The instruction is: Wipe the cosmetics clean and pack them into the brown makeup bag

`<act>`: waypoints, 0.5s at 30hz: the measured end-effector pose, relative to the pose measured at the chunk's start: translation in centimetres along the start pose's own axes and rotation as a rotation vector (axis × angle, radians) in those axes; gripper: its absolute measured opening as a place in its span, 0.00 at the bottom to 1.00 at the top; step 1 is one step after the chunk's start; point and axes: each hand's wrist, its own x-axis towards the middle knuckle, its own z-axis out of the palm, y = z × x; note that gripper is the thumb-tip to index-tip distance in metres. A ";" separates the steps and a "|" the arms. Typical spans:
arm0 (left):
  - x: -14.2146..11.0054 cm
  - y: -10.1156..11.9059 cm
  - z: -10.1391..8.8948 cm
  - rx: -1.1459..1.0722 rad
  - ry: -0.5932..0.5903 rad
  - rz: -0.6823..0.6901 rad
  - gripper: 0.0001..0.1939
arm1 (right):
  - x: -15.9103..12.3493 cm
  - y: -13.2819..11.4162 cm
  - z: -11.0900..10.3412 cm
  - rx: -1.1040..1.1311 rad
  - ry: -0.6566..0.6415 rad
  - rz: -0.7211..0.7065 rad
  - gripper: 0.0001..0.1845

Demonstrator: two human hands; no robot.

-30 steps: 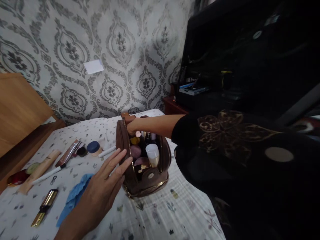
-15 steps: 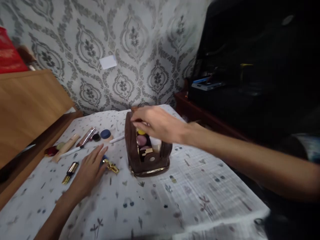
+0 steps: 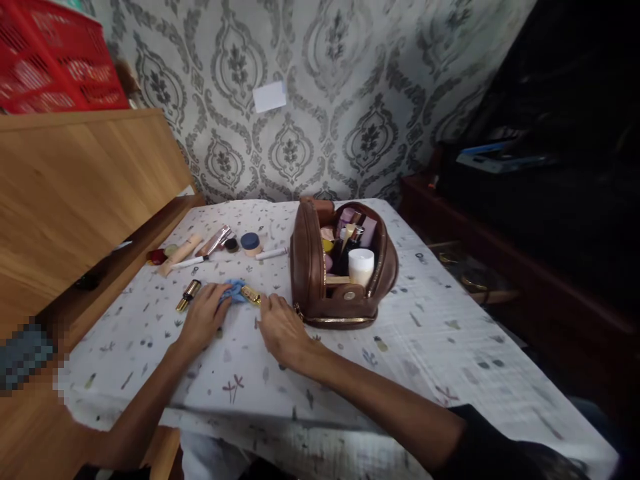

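My left hand [image 3: 204,317] lies on the printed cloth with its fingers closed on a crumpled blue cloth [image 3: 234,291]. A gold lipstick tube [image 3: 251,295] extends from the blue cloth toward my right hand [image 3: 284,330], whose fingers are closed around its near end. Left of my left hand lies a black-and-gold tube [image 3: 189,295]. Just right of my right hand stands an unzipped brown makeup bag [image 3: 345,311]. Inside it are a white-lidded jar [image 3: 361,265] and several tubes and bottles.
Behind my hands lie a blue-lidded jar [image 3: 250,242], a small black-lidded pot [image 3: 231,245], a white pen-like stick [image 3: 272,254] and a beige tube [image 3: 183,250]. A wooden panel [image 3: 100,160] borders the left side, with a red basket [image 3: 65,60] on top. An open drawer [image 3: 467,277] is at right.
My right hand has come out of the makeup bag and down to the gold lipstick tube. My left hand's fingers have drawn in on the blue cloth. The view has shifted left.
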 end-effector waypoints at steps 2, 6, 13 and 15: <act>0.4 0.8 -0.4 -0.021 0.047 0.007 0.16 | 1.2 -0.2 0.9 -0.021 0.031 0.031 0.16; 1.5 2.2 -1.1 -0.079 0.090 0.090 0.16 | 1.7 0.6 2.0 0.006 0.077 0.015 0.14; 3.0 4.0 1.0 -0.264 -0.131 0.245 0.18 | 1.7 3.0 3.8 0.485 0.289 -0.107 0.08; 3.3 4.3 1.9 -0.322 -0.146 0.159 0.20 | 1.8 3.3 4.1 0.527 0.304 -0.131 0.09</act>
